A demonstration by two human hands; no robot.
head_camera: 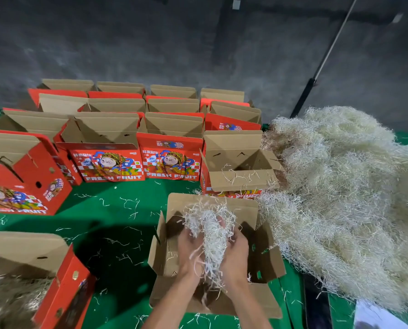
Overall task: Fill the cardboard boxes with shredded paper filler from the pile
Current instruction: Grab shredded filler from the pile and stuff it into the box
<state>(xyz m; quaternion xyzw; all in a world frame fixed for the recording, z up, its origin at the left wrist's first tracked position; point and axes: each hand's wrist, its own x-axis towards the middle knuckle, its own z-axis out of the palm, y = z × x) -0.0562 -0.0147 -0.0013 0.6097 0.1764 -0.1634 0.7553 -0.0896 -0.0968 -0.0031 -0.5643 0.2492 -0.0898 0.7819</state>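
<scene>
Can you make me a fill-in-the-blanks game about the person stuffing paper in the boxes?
1. Both hands, the left hand and the right hand, hold a bunch of shredded ____.
2. The hands are above an open cardboard ____.
3. The big pile of filler lies on the person's ____ side.
4. The table cover is the colour ____.

Missing words: paper; box; right; green

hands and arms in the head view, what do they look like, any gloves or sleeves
Both are bare: the left hand and right hand wear no gloves, and no sleeve shows on either forearm up to the bottom edge of the picture. No watch, ring or wristband can be seen. Strands of shredded paper partly hide the fingers.
</scene>
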